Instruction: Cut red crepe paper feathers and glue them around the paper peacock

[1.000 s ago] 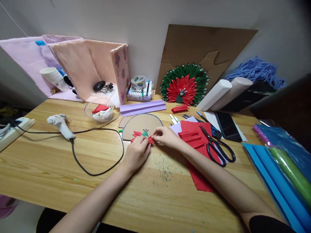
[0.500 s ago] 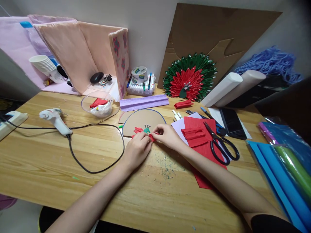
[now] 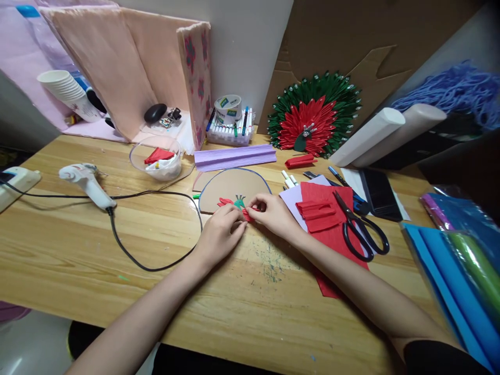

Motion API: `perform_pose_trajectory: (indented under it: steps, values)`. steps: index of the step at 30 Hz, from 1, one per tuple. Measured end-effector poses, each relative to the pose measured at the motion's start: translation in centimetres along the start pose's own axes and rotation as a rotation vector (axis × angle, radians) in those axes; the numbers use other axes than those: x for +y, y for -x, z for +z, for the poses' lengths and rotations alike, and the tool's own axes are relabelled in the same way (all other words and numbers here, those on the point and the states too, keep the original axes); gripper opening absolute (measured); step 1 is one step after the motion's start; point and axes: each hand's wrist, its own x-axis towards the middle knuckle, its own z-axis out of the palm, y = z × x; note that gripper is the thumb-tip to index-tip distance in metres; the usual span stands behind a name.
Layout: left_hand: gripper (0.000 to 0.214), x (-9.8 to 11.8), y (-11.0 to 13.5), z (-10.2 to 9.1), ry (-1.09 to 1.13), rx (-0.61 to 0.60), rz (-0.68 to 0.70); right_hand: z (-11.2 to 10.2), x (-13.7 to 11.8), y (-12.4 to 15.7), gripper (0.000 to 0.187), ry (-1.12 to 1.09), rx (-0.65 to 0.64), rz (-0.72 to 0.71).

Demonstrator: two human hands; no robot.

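Observation:
A half-round cardboard piece (image 3: 234,183) with a blue-edged curve lies flat on the table, its lower edge partly under my hands. On it sit a small green bird's head with a silvery crest (image 3: 239,203) and red crepe paper petals (image 3: 224,201) to its left. My left hand (image 3: 222,229) rests at the lower edge, fingers bent and closed on a red crepe paper petal (image 3: 248,214). Thumb and forefinger of my right hand (image 3: 272,212) pinch the same petal from the right. The fingers hide most of it.
Left lies a white glue gun (image 3: 88,185) with a looping black cord. Black-handled scissors (image 3: 361,229) rest on red crepe paper (image 3: 324,190) at right. Behind stand a marker box (image 3: 228,136), a plastic bowl (image 3: 172,169) and a finished red-green peacock (image 3: 312,117). A purple crepe strip (image 3: 234,158) lies nearer.
The view has shifted a little closer and lower over the table. Both hands stay at the cardboard's lower edge with the red petal; the fingers have barely moved.

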Motion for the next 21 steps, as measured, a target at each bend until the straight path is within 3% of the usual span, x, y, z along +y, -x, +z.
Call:
perform_pose_trajectory:
  steps: [13, 21]
  values:
    - [0.008, 0.09, -0.11, -0.05, 0.024, 0.008, 0.012, -0.14, 0.3, -0.17, 0.009, -0.082, -0.059, -0.011]
    - [0.006, 0.0, -0.05, -0.08, 0.023, -0.01, -0.006, -0.57, 0.14, -0.07, 0.011, -0.013, -0.046, -0.004]
